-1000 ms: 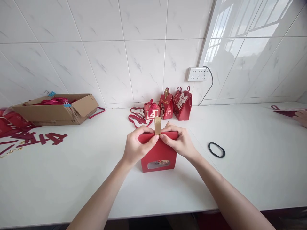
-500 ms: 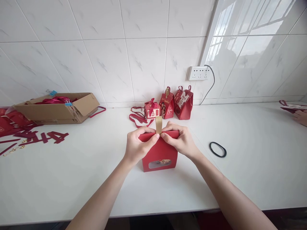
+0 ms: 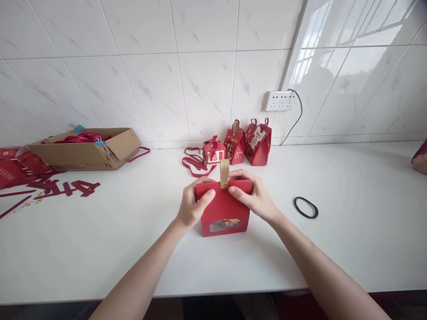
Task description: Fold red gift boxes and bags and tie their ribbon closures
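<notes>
A red gift box stands upright on the white table, with a clear oval window low on its front and something patterned behind it. A gold ribbon loop sticks up from the middle of its top edge. My left hand grips the box's upper left side, thumb on the front and fingers behind. On the upper right, my right hand holds it the same way, its thumb close to the ribbon's foot. The fingers behind the box are partly hidden.
Small decorated red boxes stand by the tiled wall, beside loose red ribbon. At left is a cardboard box of ribbons, near scattered red strips. A black ring lies at right. Another person's hand shows at the right edge.
Both thumbs have moved apart from the gold ribbon's foot, the left one farther out along the box's front. At the right edge, the other person's hand and red item have moved mostly out of view.
</notes>
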Tool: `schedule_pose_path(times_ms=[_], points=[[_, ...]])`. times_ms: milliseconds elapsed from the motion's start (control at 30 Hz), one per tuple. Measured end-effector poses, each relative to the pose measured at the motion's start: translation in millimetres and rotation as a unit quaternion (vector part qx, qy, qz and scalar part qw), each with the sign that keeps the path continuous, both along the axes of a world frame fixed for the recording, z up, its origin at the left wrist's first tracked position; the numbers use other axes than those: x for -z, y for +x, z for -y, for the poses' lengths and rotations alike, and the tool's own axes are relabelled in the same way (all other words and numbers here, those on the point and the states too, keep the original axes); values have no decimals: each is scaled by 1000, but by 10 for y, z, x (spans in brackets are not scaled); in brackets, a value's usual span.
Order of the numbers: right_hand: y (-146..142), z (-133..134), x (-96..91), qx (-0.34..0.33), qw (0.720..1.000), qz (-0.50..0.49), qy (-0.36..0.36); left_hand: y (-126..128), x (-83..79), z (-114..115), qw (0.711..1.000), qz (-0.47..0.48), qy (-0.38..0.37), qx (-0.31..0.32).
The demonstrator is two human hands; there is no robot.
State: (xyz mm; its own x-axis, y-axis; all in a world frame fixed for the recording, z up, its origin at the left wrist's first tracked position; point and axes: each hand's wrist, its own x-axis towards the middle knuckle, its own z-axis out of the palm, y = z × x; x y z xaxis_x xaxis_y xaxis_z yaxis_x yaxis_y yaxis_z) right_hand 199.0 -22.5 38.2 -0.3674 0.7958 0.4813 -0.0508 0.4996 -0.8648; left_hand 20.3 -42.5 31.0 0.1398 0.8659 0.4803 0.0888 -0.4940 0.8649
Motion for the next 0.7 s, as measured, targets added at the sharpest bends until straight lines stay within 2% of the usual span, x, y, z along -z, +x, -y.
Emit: schedule_pose_path(times_ms=[100, 167, 300, 367, 433, 567, 633, 700], points=[[75, -41, 48, -95, 993, 16, -69, -93, 121, -86, 999, -11, -18, 30], [129, -86, 71, -126, 986, 50, -101, -126, 169, -143, 999, 1, -49, 21], [165, -174, 93, -122, 974, 143, -129, -134, 162, -225, 990, 88, -83, -67], [140, -197, 98, -111, 971, 154, -143, -136, 130, -255, 980, 133, -101, -104], [101, -200, 104, -103, 972, 132, -166, -149, 97, -283, 969, 182, -135, -101], [14, -176, 129, -111, 959, 50, -256, -187, 48, -319, 924, 308, -223, -38], [-29, -165, 147, -119, 942, -13, -313, -192, 38, -315, 913, 338, -228, -18], [-67, -160, 159, -114, 918, -73, -372, -181, 44, -300, 917, 342, -203, 8]])
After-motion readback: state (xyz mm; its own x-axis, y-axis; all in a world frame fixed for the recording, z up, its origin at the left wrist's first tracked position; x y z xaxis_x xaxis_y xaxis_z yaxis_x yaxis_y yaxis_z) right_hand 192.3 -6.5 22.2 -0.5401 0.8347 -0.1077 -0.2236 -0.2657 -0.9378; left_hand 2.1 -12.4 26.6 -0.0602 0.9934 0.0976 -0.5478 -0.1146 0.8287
